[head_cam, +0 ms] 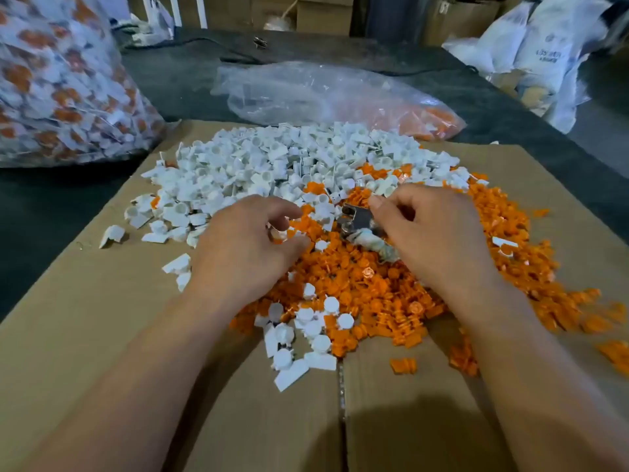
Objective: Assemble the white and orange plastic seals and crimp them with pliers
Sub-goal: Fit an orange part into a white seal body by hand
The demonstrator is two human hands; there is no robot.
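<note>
A heap of white seal parts (258, 165) covers the far half of a flattened cardboard box (88, 318). Orange seal parts (384, 291) are piled in front and to the right. My right hand (432, 233) grips metal pliers (357, 219), whose handle is wrapped in cloth; the jaws point left toward the middle of the pile. My left hand (252, 243) hovers over the seam between the two heaps, with curled fingers pinching a small part that I cannot make out clearly.
A large clear bag of white-and-orange seals (64, 83) stands at the back left. A half-empty clear bag with orange parts (340, 97) lies behind the heap. White sacks (531, 52) and cartons stand at the back right, on and past a dark tabletop (510, 107).
</note>
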